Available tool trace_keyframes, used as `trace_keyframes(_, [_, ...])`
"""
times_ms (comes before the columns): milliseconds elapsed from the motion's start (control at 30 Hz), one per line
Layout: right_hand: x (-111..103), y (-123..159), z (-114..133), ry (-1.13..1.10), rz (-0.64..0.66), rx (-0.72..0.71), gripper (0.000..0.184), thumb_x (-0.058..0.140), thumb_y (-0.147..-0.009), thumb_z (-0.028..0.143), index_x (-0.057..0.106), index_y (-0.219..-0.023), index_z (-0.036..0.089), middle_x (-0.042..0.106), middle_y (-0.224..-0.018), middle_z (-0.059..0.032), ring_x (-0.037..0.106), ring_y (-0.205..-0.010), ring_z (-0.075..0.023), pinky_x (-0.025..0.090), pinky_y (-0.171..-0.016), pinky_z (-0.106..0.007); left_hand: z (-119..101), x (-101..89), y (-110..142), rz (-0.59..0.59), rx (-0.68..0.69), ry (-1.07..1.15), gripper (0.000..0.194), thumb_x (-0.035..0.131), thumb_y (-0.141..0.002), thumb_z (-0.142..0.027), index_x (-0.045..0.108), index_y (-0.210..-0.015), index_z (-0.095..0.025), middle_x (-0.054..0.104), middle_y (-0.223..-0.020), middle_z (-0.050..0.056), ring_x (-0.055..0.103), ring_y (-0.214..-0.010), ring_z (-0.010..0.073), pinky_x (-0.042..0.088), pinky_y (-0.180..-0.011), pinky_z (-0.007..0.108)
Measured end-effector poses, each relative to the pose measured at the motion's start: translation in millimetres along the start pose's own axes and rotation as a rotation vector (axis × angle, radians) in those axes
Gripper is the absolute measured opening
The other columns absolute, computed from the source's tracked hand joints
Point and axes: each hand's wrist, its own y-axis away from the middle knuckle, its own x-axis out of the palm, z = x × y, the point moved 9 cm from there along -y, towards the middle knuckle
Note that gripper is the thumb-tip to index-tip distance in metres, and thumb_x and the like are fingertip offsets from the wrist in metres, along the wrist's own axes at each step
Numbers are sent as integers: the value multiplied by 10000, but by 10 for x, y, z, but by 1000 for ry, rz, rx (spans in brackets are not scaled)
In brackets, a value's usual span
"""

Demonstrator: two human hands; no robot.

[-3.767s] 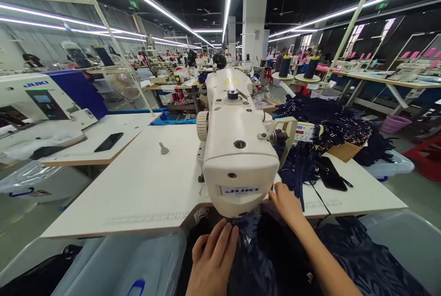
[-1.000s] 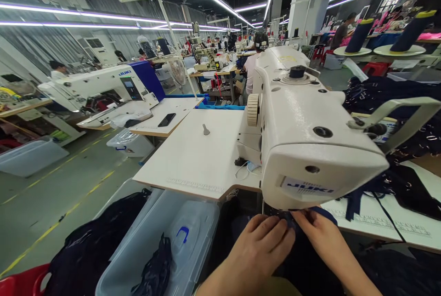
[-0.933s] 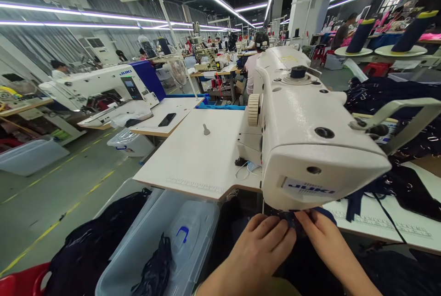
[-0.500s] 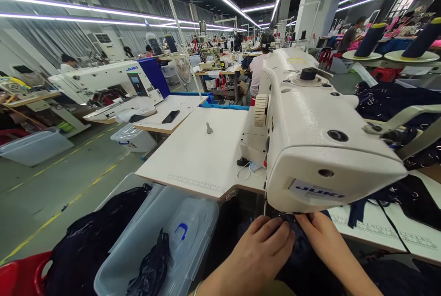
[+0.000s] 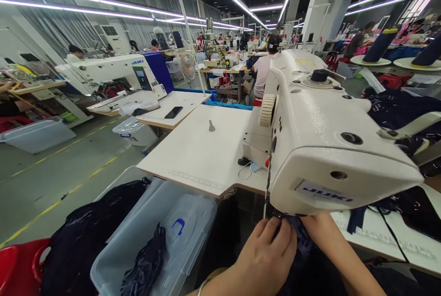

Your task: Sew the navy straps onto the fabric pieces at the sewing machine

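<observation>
Under the head of a white JUKI sewing machine, dark navy fabric hangs down towards me. My left hand has its curled fingers closed on the fabric just in front of the machine head. On the right side of the same cloth, my right hand grips its edge, and its fingertips are partly hidden beneath the machine. The needle area is hidden by the machine head and my fingers.
A white worktop carries a small grey metal piece. Below it on the left stands a clear plastic bin with navy fabric, beside a red stool. A black phone lies on the neighbouring table. A co-worker sits ahead.
The view has shifted slightly, so the machine appears a little farther right. Both hands stay at the fabric; the right fingers now show less under the machine head.
</observation>
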Motion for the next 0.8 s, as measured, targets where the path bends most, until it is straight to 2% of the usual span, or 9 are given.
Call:
trace_keyframes(100, [22,-121,-100,20,-97,-65,228,558,-892,376,678,-1030,240,672,-1145,-76,608,-1070,-259,482,-932,-407,-53,26,24,-35,-20,-83,354,507,-944,-266,578,-1241,-86,581,-1206,109,540,-1050,236,442,-891,345])
trace_keyframes(233, [92,-185,-247,29,-126,-58,260,550,-945,352,599,-1163,220,587,-1241,-78,603,-1030,-205,511,-883,-413,-85,11,14,-53,-30,-138,358,529,-931,-265,591,-1225,-69,591,-1192,126,553,-1032,248,445,-872,350])
trace_keyframes(600, [94,-181,-277,35,-95,-8,259,552,-944,355,600,-1157,216,596,-1219,-73,612,-1008,-198,521,-863,-398,-72,6,-40,-68,-86,-133,321,488,-963,-269,603,-1196,-81,599,-1177,115,550,-1019,231,427,-867,342])
trace_keyframes(667, [81,-170,-237,33,-83,6,251,549,-937,377,630,-1114,218,632,-1176,-80,616,-1008,-215,515,-878,-423,-69,21,-40,-62,-94,-127,320,487,-959,-259,601,-1196,-77,599,-1174,116,548,-1017,236,422,-868,344])
trace_keyframes(800, [95,-136,-125,19,-61,16,230,535,-879,391,709,-897,241,729,-948,-106,610,-1030,-335,500,-902,-512,-80,34,-41,-62,-92,-118,327,503,-939,-247,597,-1194,-66,599,-1163,121,547,-1008,245,416,-861,351])
